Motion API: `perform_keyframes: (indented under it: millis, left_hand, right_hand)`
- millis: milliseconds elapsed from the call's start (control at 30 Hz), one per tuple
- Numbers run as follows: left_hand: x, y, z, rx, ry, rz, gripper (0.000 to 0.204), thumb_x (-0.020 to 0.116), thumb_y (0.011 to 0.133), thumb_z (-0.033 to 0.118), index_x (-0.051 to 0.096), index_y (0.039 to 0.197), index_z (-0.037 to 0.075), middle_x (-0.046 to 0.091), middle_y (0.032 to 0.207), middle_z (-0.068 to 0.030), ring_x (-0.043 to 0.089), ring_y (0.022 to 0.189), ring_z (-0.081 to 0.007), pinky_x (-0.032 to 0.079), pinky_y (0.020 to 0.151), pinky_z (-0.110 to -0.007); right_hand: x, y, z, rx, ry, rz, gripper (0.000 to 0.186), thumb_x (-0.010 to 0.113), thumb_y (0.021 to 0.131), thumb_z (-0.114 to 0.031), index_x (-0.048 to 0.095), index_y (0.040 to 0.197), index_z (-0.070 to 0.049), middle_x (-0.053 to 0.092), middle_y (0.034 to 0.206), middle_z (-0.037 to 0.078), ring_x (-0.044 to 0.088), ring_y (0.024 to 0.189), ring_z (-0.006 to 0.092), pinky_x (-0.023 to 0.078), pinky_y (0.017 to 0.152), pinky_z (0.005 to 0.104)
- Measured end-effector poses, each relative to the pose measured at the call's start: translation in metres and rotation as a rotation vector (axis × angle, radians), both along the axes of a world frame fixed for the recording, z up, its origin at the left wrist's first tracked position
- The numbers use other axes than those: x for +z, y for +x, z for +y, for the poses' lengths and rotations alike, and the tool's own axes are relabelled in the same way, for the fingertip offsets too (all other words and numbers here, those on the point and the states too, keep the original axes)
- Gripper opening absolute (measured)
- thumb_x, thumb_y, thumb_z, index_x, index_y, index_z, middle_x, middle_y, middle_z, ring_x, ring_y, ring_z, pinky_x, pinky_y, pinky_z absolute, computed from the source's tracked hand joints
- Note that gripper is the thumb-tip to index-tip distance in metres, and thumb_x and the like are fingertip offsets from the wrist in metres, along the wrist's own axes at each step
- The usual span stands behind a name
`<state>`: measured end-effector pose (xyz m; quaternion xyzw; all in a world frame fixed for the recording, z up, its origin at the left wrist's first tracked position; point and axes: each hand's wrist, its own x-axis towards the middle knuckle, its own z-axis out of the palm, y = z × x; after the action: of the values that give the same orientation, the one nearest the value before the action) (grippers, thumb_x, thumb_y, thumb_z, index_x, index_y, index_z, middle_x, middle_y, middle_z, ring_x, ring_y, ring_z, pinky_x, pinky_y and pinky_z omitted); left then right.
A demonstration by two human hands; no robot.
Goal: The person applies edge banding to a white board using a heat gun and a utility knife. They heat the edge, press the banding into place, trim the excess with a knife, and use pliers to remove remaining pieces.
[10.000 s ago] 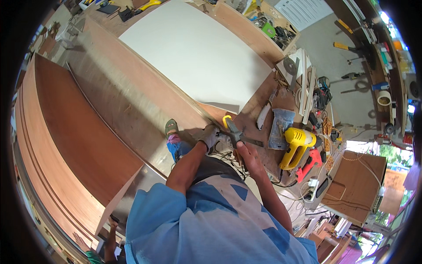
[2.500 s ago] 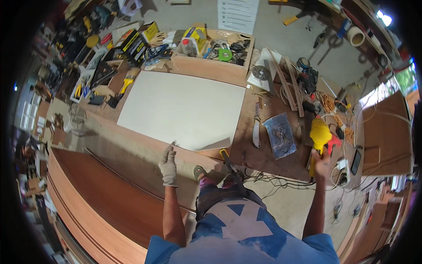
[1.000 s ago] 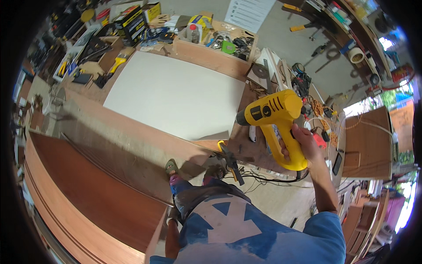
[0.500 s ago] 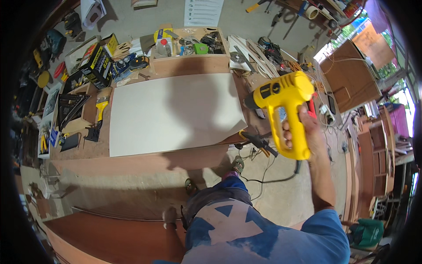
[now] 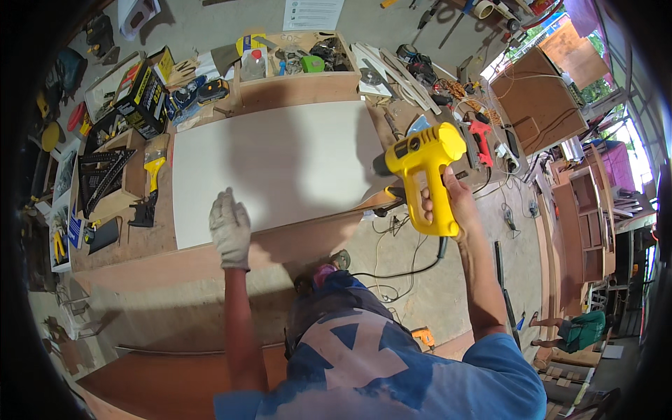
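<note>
My right hand (image 5: 458, 203), bare, is wrapped round the handle of a yellow heat gun (image 5: 428, 175). Its dark nozzle points left, near the right edge of a large white sheet (image 5: 203, 157), and a black cord trails from the handle. The sheet lies on the workbench, with shadows across it. On my left hand (image 5: 230, 229) is a pale work glove; its fingers are stretched out over the sheet's front edge, holding nothing. Whether the glove touches the sheet I cannot tell. Behind the heat gun, a clamp (image 5: 396, 192) at the front right is mostly hidden.
A wooden tray (image 5: 297, 89) of small parts stands behind the sheet. Left of it lie a yellow-handled brush (image 5: 155, 166) and a black box (image 5: 140, 101). A red glue gun (image 5: 481, 141) rests at right. Cords cross the floor. Another person (image 5: 582, 332) is at far right.
My gloved left hand has risen from low beside my body to the sheet's front edge. The heat gun has shifted left and slightly down in view. The sheet's front right corner no longer shows lifted.
</note>
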<state>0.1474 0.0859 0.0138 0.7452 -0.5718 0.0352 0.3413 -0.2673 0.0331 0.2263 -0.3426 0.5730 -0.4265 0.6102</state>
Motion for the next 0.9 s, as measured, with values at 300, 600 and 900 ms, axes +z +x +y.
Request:
perform_keyframes:
  millis: [300, 600, 900]
  left_hand:
    - [-0.035, -0.026, -0.039, 0.151, 0.166, -0.216, 0.045, 0.049, 0.099, 0.039, 0.058, 0.134, 0.011, 0.052, 0.146, -0.0104, 0.042, 0.138, -0.032, 0.023, 0.118, -0.05]
    - [-0.025, -0.025, -0.038, 0.146, 0.23, -0.141, 0.043, 0.046, 0.102, 0.035, 0.058, 0.135, 0.01, 0.05, 0.148, -0.0112, 0.04, 0.141, -0.0292, 0.023, 0.119, -0.05]
    - [-0.014, -0.018, -0.112, 0.34, 0.504, -0.305, 0.06, 0.035, 0.105, 0.047, 0.035, 0.153, 0.013, 0.032, 0.16, -0.0162, 0.025, 0.148, -0.0395, 0.017, 0.115, -0.065]
  right_hand:
    - [-0.012, 0.022, 0.031, 0.071, -0.045, 0.124, 0.05, 0.052, 0.101, -0.05, 0.058, 0.111, -0.002, 0.064, 0.079, 0.01, 0.061, 0.056, 0.0173, 0.051, 0.047, 0.03]
    - [0.006, 0.01, 0.02, 0.11, 0.106, 0.111, 0.054, 0.051, 0.101, -0.052, 0.057, 0.113, 0.0, 0.062, 0.081, 0.01, 0.062, 0.061, 0.0176, 0.052, 0.053, 0.0318]
    - [-0.015, 0.027, -0.048, -0.139, -0.158, 0.049, 0.052, 0.047, 0.103, -0.051, 0.055, 0.113, 0.0, 0.063, 0.084, 0.01, 0.063, 0.063, 0.016, 0.054, 0.054, 0.0296]
